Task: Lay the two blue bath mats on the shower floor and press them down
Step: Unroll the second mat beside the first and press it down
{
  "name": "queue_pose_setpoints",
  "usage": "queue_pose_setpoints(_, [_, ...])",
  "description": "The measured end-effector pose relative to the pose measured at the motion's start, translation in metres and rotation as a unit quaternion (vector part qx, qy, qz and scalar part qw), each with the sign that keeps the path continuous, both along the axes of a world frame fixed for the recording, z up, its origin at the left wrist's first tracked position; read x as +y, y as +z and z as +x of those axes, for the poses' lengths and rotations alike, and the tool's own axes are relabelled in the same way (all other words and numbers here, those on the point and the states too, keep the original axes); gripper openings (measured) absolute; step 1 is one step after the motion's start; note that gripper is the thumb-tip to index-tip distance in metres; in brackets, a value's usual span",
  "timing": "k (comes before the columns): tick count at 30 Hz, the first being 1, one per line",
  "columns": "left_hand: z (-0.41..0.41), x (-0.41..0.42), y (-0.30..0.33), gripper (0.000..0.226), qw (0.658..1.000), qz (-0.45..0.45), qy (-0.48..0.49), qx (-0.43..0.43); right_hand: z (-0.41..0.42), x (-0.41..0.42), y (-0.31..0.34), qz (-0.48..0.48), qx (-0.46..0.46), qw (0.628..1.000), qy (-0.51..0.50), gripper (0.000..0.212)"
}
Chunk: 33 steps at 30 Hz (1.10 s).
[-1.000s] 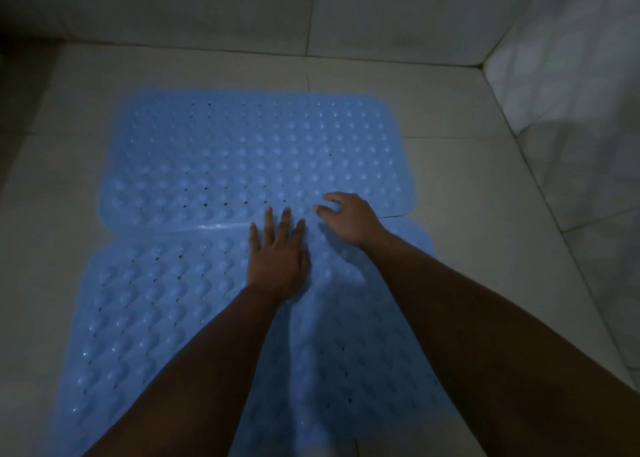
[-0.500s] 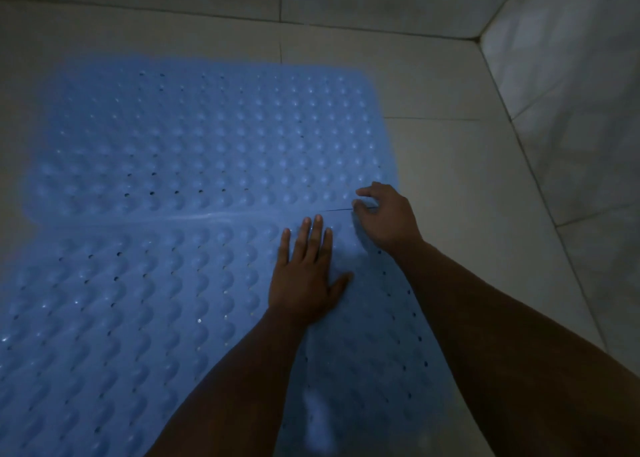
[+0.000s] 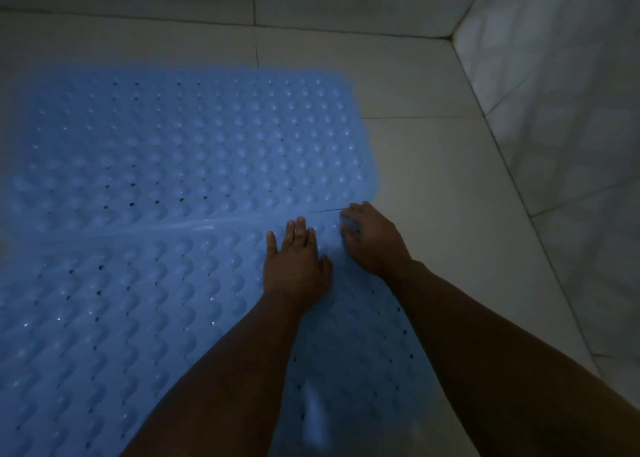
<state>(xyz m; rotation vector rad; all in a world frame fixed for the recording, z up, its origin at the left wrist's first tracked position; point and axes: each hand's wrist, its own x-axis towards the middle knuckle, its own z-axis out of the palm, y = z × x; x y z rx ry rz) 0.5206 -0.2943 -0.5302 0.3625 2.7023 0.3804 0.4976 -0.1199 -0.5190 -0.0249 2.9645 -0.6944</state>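
Pale tiled shower floor [image 3: 433,165] meets a tiled wall [image 3: 561,117] on the right, and both mats already lie on it in dim light. One pale-blue bubbled rubber bath mat with drain holes, the far mat [image 3: 194,145], lies flat and touches a second, matching blue bubbled rubber mat, the near mat [image 3: 114,318], along a smooth seam, where their edges seem to overlap slightly. On the near mat just short of that seam, the left hand [image 3: 294,266] lies palm down with its fingers [image 3: 299,229] straight and together, holding nothing. Just beside it, the right hand [image 3: 372,240] has curled fingers pinching or pushing at the near mat's far right corner (which of the two I cannot tell). These mats look thin, light and floppy, likely to ripple if dragged; lifting by a corner and pressing with flat palms should suit them best.
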Motion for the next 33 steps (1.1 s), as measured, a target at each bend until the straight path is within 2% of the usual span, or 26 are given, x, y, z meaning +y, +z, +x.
queue_pose_setpoints(3, [-0.031, -0.013, 0.039, 0.047, 0.999, 0.009, 0.026, -0.039, 0.014, -0.019, 0.001, 0.031, -0.108, 0.993, 0.044, 0.067])
queue_pose_setpoints(5, [-0.04, -0.027, 0.045, 0.042, 1.0, 0.02, 0.003, -0.009, 0.027, -0.027, -0.013, 0.084, -0.143, 0.984, 0.062, 0.075])
queue_pose_setpoints(9, [-0.023, -0.051, 0.029, 0.075, 0.993, 0.068, 0.006, 0.095, 0.045, -0.045, -0.028, 0.108, -0.096, 0.989, 0.041, 0.097])
queue_pose_setpoints(12, [-0.011, -0.053, 0.022, 0.074, 0.992, 0.077, 0.013, 0.103, 0.047, -0.043, -0.033, 0.131, -0.051, 0.99, 0.029, 0.097])
queue_pose_setpoints(18, [-0.001, -0.056, 0.02, 0.06, 0.992, 0.063, 0.042, 0.097, 0.047, -0.044, -0.039, 0.141, -0.053, 0.988, 0.019, 0.098])
queue_pose_setpoints(22, [0.003, -0.064, 0.015, 0.055, 0.992, 0.07, 0.054, 0.093, 0.032, -0.046, -0.023, 0.12, -0.151, 0.981, 0.01, 0.09])
queue_pose_setpoints(27, [0.008, -0.078, 0.034, 0.054, 0.99, 0.083, 0.083, 0.082, -0.003, -0.045, 0.029, 0.094, -0.297, 0.95, 0.025, 0.088])
queue_pose_setpoints(30, [0.012, -0.082, 0.051, 0.055, 0.989, 0.092, 0.079, 0.091, -0.014, -0.052, 0.047, 0.134, -0.306, 0.941, 0.044, 0.087])
queue_pose_setpoints(33, [0.013, -0.083, 0.06, 0.054, 0.987, 0.106, 0.07, 0.1, -0.008, -0.061, 0.043, 0.135, -0.298, 0.945, 0.018, 0.09])
